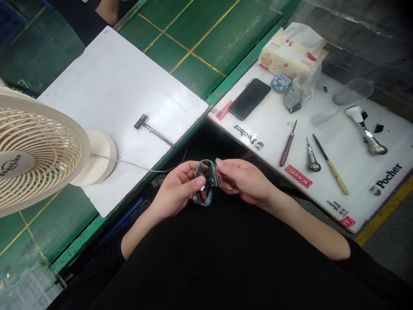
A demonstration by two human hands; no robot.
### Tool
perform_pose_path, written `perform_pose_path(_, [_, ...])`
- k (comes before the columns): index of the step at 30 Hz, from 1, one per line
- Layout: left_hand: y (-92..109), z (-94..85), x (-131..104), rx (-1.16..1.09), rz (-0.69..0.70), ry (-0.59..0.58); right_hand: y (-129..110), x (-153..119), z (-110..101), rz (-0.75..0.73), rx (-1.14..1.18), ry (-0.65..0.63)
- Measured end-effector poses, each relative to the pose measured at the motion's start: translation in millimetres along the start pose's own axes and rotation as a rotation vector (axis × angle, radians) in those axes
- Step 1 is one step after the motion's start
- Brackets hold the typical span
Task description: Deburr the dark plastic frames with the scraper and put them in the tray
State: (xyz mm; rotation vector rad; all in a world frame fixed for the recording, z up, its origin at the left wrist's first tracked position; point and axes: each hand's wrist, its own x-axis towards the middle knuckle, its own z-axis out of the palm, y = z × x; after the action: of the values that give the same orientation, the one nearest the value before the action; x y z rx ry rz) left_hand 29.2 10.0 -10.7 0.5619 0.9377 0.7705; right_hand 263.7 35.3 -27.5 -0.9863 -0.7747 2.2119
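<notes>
Between my two hands, close to my body, is a dark grey, glossy plastic part (208, 200) with a rounded, hollow frame shape; I cannot make out its exact kind. My left hand (180, 187) is closed on its left side, the thumb lying across it. The fingers of my right hand (241, 178) pinch its upper right edge, where a small dark piece sticks out. Part of the object is hidden behind my fingers. Beyond my left hand, a grey T-shaped tool (158, 131) lies on a white board (129, 77).
A cream fan (35, 155) stands at the left, its cord (138, 164) running toward me. On the right board (267, 146) lie a phone (250, 98), a wooden-handled tool (288, 146), a short metal-handled tool (312, 157), a file (332, 165) and a tissue pack (290, 49). Another person's arm (108, 9) shows far left.
</notes>
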Motion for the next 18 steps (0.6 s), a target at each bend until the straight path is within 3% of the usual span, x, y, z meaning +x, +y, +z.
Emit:
perform_pose_path(3, [1.5, -0.3, 0.8, -0.073, -0.031, 0.031, 5.3, 2.1, -1.1, 0.02, 0.041, 0.01])
perform_pose_path(10, [0.3, -2.8, 1.2, -0.098, -0.061, 0.024, 16.4, 2.3, 5.2, 0.117, 0.111, -0.122])
perform_pose_path(18, [1.2, 2.9, -3.9, -0.016, 0.005, -0.003, 19.5, 2.3, 8.7, 0.123, 0.148, -0.148])
